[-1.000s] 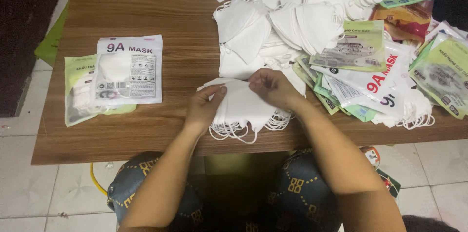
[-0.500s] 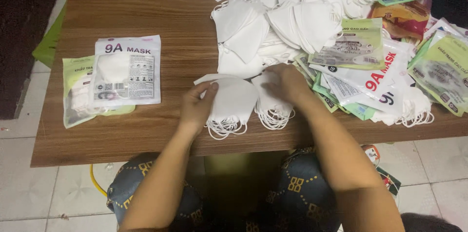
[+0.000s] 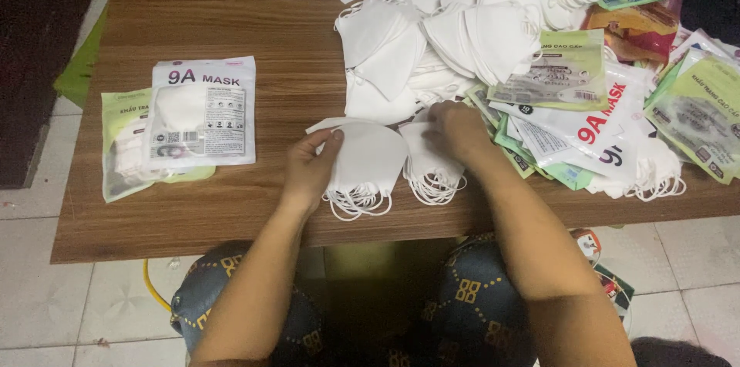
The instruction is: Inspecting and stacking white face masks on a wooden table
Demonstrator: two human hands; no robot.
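Knees in dark patterned cloth point(image 3: 470, 297) are seen below the near edge of the brown wooden desk point(image 3: 193, 20). Two small stacks of white folded masks are laid side by side near that edge, their ear loops hanging toward the person. The left stack point(image 3: 366, 163) is pinched at its upper corner by the left hand point(image 3: 312, 166). The right stack point(image 3: 432, 163) is pressed under the right hand point(image 3: 459, 132), whose fingers are curled; whether anything is gripped cannot be told. Two sealed mask packets, one white point(image 3: 204, 112) over one pale green point(image 3: 123, 143), are set well apart to the left. Farther back, a loose heap of white masks point(image 3: 455, 35) is spread out, too tangled to be counted. A pile of green and white packets point(image 3: 617, 105) is cut off at the right edge.
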